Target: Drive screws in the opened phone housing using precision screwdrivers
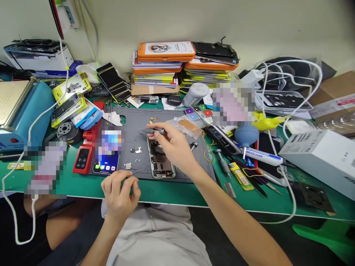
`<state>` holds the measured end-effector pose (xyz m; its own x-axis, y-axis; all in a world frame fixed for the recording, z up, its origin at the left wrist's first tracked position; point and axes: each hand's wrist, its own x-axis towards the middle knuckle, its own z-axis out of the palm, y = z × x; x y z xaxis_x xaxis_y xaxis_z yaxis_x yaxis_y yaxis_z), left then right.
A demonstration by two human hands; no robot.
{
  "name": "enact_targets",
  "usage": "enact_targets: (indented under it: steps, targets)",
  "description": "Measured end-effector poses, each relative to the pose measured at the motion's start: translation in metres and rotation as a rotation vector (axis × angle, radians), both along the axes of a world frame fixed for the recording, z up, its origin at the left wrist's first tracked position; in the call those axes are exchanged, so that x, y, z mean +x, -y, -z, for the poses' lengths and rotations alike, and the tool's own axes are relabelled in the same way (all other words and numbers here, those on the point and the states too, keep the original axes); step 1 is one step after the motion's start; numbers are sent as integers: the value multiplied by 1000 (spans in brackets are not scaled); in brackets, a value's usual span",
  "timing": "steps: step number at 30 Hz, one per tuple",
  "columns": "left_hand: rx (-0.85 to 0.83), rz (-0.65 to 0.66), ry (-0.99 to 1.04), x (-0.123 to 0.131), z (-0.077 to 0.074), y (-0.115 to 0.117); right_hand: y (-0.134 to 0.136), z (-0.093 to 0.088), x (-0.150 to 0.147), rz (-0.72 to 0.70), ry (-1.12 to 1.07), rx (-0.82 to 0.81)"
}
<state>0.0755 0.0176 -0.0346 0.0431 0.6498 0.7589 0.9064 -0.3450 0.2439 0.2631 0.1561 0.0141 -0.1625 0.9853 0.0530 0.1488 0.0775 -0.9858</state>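
Observation:
My right hand point(166, 142) holds a dark screwdriver point(155, 130) between thumb and fingers, its tip pointing left over the grey mat point(130, 122). Below that hand lies an opened phone point(162, 162) with its inner parts showing. My left hand point(121, 190) hovers at the mat's front edge with curled fingers apart and nothing visible in them. Just beyond it are small metal parts point(136, 150) and another small piece point(128, 166). A lit phone point(107, 164) lies to the left, beside a red device point(82, 159).
Stacked orange boxes point(166, 51) stand at the back. On the right are a blue air blower point(246, 137), a thick pen-like tool point(222, 139), tweezers, a white box point(321, 159) and a looping white cable. A blue machine point(36, 111) stands left.

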Motion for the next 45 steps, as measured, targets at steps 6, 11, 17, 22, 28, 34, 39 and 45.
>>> enact_targets:
  steps: [6, 11, 17, 22, 28, 34, 39, 45]
  targets:
    - [-20, -2, 20, 0, 1, 2, 0, 7, -1, 23, 59, -21]
    - [-24, 17, 30, 0, 4, 2, 0, 6, 3, 56, -50, -7]
    - [-124, 140, 166, 0, -14, 10, 37, -9, 18, 181, -296, -28]
    - [-521, 298, 637, 14, -35, 19, 70, 8, 16, 63, -432, -125]
    - [-739, 323, 1078, 29, -32, 5, 82, 17, 10, 98, -493, -92]
    - [-686, 284, 1058, 30, -29, -2, 82, 15, 11, 110, -469, -89]
    - [-663, 277, 1006, 29, -31, 0, 82, 13, 10, 96, -509, -108]
    - [-695, 300, 995, 26, -31, 2, 82, 12, 12, 89, -485, -134]
